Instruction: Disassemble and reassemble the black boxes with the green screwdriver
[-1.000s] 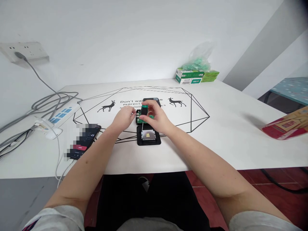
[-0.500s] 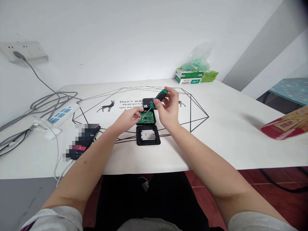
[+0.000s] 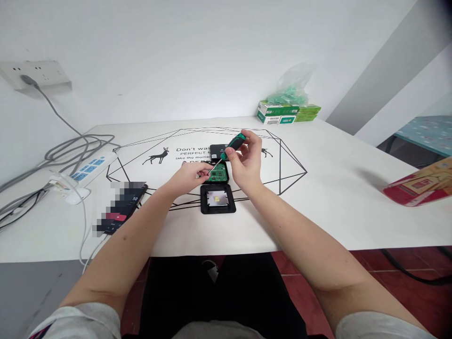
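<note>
My right hand (image 3: 247, 162) is closed around a small screwdriver (image 3: 231, 145) with a green and black handle, held slanted with its metal shaft pointing down-left. The tip meets the pinched fingertips of my left hand (image 3: 189, 176), which seem to hold something tiny that I cannot make out. Just beneath lies an opened black box with a green circuit board (image 3: 219, 175) showing. Nearer to me lies its black cover (image 3: 218, 199) with a silver plate inside. Another black box (image 3: 216, 149) sits just beyond, partly hidden by my hands.
A phone (image 3: 122, 207) lies at the left on the white table (image 3: 335, 188). A power strip (image 3: 88, 169) with grey cables sits at far left. Green boxes (image 3: 287, 113) under a plastic bag stand at the back. A red carton (image 3: 418, 186) lies at the right edge.
A second ago my right hand held the screwdriver upright on the board. It has since lifted and tilted it, and my left fingertips have come up to the tip.
</note>
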Demonstrator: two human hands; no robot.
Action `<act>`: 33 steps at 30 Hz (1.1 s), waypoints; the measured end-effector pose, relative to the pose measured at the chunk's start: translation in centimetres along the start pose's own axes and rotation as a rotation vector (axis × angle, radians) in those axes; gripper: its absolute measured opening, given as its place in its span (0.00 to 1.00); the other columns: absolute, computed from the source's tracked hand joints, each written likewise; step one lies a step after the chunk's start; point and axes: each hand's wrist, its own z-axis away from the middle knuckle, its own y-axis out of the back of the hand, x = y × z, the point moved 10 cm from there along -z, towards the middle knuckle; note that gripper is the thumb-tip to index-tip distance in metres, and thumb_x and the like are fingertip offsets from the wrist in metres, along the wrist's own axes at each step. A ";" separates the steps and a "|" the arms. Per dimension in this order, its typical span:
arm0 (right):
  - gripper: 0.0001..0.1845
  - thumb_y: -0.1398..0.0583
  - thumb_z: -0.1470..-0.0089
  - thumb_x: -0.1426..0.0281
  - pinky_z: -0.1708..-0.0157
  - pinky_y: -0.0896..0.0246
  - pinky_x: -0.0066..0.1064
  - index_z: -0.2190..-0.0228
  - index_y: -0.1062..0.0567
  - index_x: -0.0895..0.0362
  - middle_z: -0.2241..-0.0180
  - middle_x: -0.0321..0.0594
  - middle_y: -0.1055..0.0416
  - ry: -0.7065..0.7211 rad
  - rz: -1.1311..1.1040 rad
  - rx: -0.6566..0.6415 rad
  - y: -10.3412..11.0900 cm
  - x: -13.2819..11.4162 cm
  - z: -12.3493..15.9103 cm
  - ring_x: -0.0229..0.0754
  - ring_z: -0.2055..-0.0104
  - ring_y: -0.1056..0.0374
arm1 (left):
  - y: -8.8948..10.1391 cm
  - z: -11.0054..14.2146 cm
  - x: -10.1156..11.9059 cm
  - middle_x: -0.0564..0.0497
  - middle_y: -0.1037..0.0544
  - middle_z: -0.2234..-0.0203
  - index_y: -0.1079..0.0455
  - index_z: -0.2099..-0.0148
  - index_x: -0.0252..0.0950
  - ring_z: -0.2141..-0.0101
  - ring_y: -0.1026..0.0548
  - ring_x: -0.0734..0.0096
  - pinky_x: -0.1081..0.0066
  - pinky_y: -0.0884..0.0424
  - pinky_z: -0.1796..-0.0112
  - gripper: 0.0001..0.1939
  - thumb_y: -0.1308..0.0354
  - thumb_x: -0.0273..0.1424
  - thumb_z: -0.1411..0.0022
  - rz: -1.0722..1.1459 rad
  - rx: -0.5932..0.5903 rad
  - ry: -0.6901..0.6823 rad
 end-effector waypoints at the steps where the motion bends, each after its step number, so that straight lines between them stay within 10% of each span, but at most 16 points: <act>1: 0.33 0.41 0.30 0.47 0.61 0.20 0.43 0.31 0.43 0.35 0.43 0.47 0.36 0.004 0.003 0.003 0.1 0.0 0.0 0.49 0.52 0.27 | 0.0 0.0 0.0 0.51 0.13 0.56 0.18 0.47 0.41 0.56 0.17 0.62 0.63 0.20 0.49 0.14 0.40 0.30 0.32 0.003 -0.003 -0.003; 19: 0.32 0.38 0.33 0.45 0.58 0.19 0.46 0.35 0.39 0.38 0.44 0.46 0.32 -0.042 -0.055 -0.039 -0.3 0.3 -0.1 0.50 0.50 0.27 | -0.2 0.0 0.0 0.51 0.12 0.57 0.18 0.51 0.42 0.57 0.16 0.62 0.61 0.21 0.48 0.11 0.39 0.30 0.32 -0.024 -0.025 0.013; 33: 0.36 0.37 0.37 0.40 0.47 0.18 0.53 0.37 0.35 0.42 0.41 0.47 0.24 -0.068 -0.284 -0.376 -3.3 -3.4 0.9 0.53 0.43 0.22 | -2.3 1.6 2.3 0.53 0.14 0.67 0.18 0.54 0.42 0.62 0.15 0.62 0.62 0.21 0.52 0.09 0.33 0.31 0.37 0.143 -0.350 0.013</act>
